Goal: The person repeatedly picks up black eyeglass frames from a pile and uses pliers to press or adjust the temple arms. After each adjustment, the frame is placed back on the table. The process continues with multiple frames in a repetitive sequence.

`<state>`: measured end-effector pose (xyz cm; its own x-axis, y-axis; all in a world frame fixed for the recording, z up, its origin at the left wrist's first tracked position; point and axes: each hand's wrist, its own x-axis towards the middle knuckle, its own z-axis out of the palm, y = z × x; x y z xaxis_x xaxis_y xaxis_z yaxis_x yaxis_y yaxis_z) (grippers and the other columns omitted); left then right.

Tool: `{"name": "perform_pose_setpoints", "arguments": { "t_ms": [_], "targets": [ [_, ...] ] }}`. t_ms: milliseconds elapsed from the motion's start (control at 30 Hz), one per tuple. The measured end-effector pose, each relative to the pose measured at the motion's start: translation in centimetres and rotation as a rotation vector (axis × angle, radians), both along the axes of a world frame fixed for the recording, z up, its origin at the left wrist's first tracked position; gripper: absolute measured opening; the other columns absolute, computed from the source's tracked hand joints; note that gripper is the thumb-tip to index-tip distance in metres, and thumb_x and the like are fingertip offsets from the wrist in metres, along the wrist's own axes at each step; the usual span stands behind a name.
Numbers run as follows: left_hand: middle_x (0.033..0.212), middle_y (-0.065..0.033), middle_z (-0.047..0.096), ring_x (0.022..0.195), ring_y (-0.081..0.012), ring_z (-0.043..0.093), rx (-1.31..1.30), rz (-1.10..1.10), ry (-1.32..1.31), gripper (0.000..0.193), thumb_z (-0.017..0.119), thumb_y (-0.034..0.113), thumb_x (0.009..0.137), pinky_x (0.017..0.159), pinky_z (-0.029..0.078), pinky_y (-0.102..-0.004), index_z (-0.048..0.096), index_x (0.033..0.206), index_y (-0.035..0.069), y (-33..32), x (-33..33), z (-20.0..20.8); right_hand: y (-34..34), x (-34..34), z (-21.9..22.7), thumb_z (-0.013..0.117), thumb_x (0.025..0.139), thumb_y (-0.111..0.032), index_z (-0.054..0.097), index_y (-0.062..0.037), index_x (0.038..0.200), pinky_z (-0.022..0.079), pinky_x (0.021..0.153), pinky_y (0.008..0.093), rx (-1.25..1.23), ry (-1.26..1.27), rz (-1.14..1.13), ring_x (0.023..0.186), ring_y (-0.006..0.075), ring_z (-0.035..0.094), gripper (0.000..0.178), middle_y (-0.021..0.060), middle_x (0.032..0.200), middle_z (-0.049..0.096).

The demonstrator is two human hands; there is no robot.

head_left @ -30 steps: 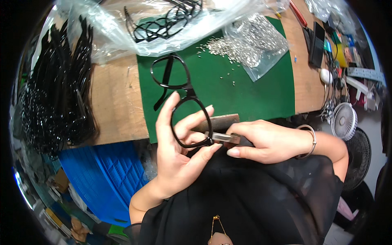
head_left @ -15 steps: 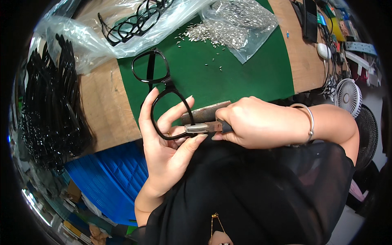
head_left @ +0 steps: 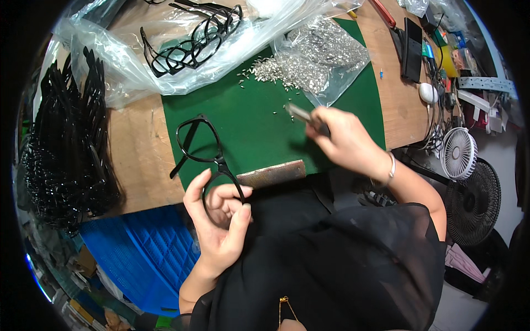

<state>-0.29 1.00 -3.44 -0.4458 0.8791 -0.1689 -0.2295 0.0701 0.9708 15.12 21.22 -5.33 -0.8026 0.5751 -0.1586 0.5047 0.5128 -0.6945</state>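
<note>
My left hand [head_left: 218, 220] is closed round one rim of a black eyeglass frame [head_left: 220, 159], near the front edge of the table. The frame's other rim reaches up over the green mat [head_left: 243, 127], and one temple hangs out to its left. My right hand [head_left: 342, 135] grips a metal-tipped hand tool that looks like pliers [head_left: 300, 113]; motion smears it. Its tip hovers close to a few loose silvery pieces beside the heap of small shiny metal parts [head_left: 276, 74]. That heap spills from a clear plastic bag [head_left: 337, 52] on the mat.
A bundle of black temples [head_left: 69, 149] lies at the left. More black frames [head_left: 193, 44] rest on clear plastic sheeting [head_left: 121, 66]. A worn metal strip [head_left: 273, 174] edges the mat. A blue basket [head_left: 138, 248] sits below; a phone [head_left: 412, 49] and white fan [head_left: 459, 153] stand right.
My right hand has drawn the tool away from the frame and moved it up and right, toward the metal parts. My left hand has lowered slightly, still holding the frame.
</note>
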Motion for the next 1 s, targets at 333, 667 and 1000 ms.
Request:
{"name": "perform_pose_setpoints", "arguments": {
  "t_ms": [333,667,1000],
  "targets": [
    [0.112,-0.0194,0.044,0.092,-0.0236,0.055,0.030,-0.137,-0.587,0.086,0.069,0.014,0.075,0.083,0.045,-0.0359,0.006,0.133,0.013,0.2,-0.3,0.5,1.2,-1.6,-2.2,0.055,0.071,-0.003,0.050,-0.0022,0.086,0.045,0.066,0.0392,0.195,-0.044,0.136,0.073,0.0330,0.054,0.016,0.0156,0.078,0.052],
    [0.090,-0.0124,0.056,0.070,-0.0135,0.058,-0.144,-0.066,-0.384,0.014,0.043,0.005,0.090,0.068,0.046,-0.0238,0.037,0.100,-0.001,0.8,0.8,-0.2,1.6,-1.7,-2.8,0.055,0.072,-0.004,0.049,-0.0018,0.086,0.045,0.064,0.0397,0.246,-0.061,0.207,0.072,0.0331,0.055,0.016,0.0153,0.078,0.051],
    [0.095,-0.0124,0.056,0.071,-0.0115,0.059,-0.193,-0.161,-0.180,0.040,0.047,0.002,0.087,0.065,0.047,-0.0221,0.030,0.122,-0.004,1.2,2.1,-0.9,1.3,-1.9,-2.6,0.058,0.071,-0.006,0.050,-0.0015,0.081,0.045,0.061,0.0390,0.406,-0.089,0.290,0.067,0.0305,0.054,0.014,0.0135,0.074,0.050]
  ]
}}
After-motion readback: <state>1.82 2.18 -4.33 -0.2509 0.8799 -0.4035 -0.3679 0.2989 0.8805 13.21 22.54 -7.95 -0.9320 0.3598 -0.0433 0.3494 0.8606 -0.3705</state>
